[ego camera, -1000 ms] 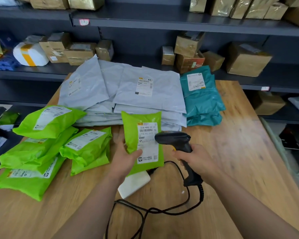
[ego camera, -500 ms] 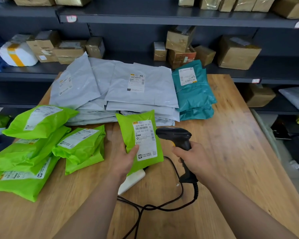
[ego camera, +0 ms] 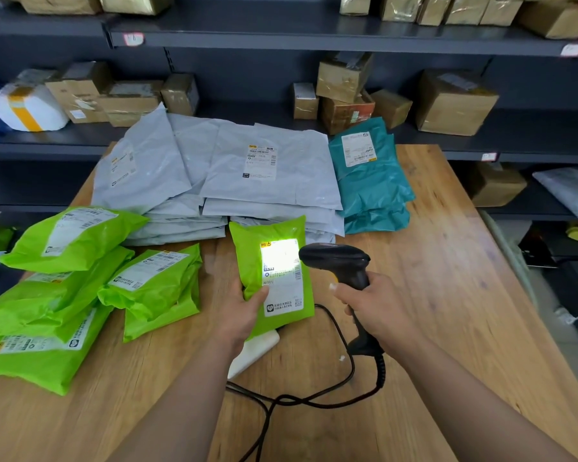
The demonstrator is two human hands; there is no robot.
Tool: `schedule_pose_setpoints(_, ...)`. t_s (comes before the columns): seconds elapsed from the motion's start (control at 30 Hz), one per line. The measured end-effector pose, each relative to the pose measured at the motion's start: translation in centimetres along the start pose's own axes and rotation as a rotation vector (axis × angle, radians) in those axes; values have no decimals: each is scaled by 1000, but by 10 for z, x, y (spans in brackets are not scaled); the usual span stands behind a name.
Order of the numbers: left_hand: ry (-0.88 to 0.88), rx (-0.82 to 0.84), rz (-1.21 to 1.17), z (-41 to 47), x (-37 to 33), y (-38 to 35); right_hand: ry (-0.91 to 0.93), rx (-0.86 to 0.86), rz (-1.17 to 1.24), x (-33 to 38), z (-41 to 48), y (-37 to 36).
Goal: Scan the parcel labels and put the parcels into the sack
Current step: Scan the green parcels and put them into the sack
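Head view: left hand (ego camera: 244,315) grips the green parcel (ego camera: 248,248), right hand (ego camera: 381,311) grips the scanner (ego camera: 337,261), whose light now floods the label (ego camera: 282,276).

One scanner (ego camera: 337,261), six green parcels (ego camera: 274,233), about three teal parcels (ego camera: 371,185), a grey-parcel stack (ego camera: 274,191) beyond counting.

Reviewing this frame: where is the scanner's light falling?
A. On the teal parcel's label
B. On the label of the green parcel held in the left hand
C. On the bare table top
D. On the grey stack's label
B: the bright white patch sits on the label of the green parcel held by the left hand, with the scanner in the right hand aimed at it.
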State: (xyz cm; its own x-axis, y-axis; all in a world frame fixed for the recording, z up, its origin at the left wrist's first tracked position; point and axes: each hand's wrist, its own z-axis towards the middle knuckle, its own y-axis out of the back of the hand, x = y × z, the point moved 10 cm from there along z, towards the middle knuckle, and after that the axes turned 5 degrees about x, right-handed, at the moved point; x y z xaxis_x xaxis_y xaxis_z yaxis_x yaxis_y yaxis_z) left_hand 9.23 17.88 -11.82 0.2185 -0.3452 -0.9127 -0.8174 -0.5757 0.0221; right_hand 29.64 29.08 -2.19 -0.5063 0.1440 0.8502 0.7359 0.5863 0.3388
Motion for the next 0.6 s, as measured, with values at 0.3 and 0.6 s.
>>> schedule_pose_setpoints(0.3, -11, 5, 1, 3, 3, 0, 4, -5, 1, -1, -4, 1)
schedule_pose_setpoints(0.6, -18, -4, 21, 1, -1, -2, 4, -11, -21, 4, -10, 5)
